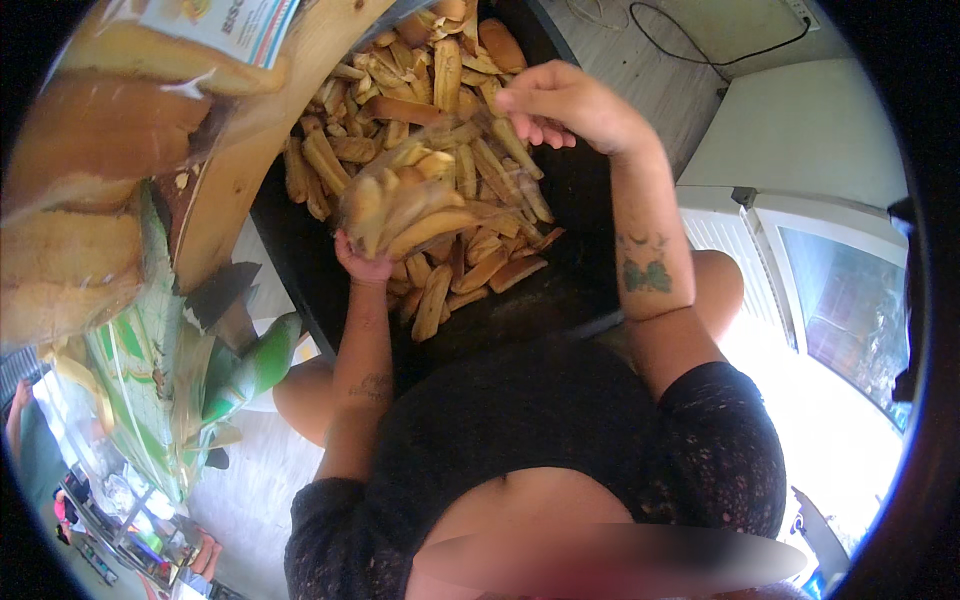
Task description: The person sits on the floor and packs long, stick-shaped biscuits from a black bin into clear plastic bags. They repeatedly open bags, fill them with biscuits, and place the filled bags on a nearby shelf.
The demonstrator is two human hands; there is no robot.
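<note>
My left hand (363,261) is wrapped round the near end of a clear plastic bag (405,205) filled with bread sticks. The bag is tilted over a large black tub (520,315). Many loose bread sticks and crust pieces (445,85) are heaped in the tub, some with brown crust. Beyond the bag, to the right, my right hand (575,108) hovers above the heap with fingers curled and thumb close to the index finger. Whether its fingertips hold the edge of the plastic cannot be made out.
Packaged bread (100,140) lies at the left, beside a wooden board (265,130). Below it hangs a green and white plastic bag (150,370). A black cable (690,55) runs along the floor at the far right, near a white cabinet (800,150). Another person's feet (205,555) show at lower left.
</note>
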